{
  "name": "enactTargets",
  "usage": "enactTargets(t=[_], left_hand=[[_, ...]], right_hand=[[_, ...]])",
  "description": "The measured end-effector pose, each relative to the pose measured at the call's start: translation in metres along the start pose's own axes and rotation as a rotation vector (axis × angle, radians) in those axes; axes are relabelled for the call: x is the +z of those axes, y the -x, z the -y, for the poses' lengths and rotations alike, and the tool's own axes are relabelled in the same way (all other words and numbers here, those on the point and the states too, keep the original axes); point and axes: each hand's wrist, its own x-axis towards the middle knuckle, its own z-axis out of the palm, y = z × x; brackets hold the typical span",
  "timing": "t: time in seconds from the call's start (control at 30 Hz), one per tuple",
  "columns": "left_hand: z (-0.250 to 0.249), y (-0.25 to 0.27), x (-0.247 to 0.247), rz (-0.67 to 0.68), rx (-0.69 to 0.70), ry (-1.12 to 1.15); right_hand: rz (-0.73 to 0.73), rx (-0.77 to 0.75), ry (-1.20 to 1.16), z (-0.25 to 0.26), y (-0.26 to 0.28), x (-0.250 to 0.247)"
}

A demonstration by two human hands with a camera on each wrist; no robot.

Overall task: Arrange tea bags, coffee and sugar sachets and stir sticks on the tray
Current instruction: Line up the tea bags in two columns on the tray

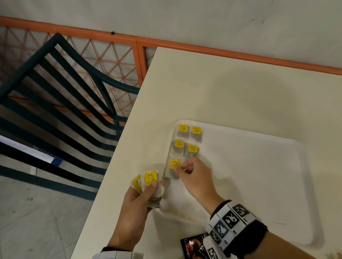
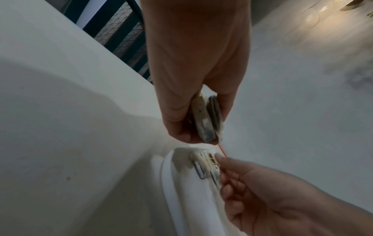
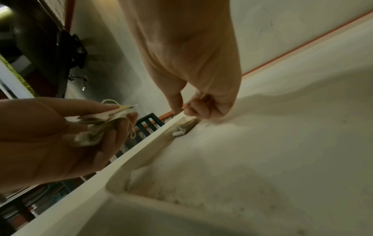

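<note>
Pinching a bunch of tea bags with curled fingers, the left hand hovers over the table just beside the tray. The right hand is curled, its thumb and fingertips at the fifth tea bag lying in the tray's left side, below four others set in pairs. Dark sachets lie near the wrists.
</note>
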Motion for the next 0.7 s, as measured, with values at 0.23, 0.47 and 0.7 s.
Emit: enactTargets(t=[0.23,0.47,0.7], left_hand=[[-0.003,0.002,0.006,0.053,0.013,-0.091],[0.007,0.005,0.01,0.115,-0.079,-0.041],[0.017,0.001,0.01,0.101,-0.063,-0.037]], right_hand=[[0.407,-0.041,-0.127,0.014,0.028,-0.004],[0.372,0.094,-0.297,0.007,0.034,-0.017],[0.422,0.167,-0.456,-0.004,0.04,-0.026]])
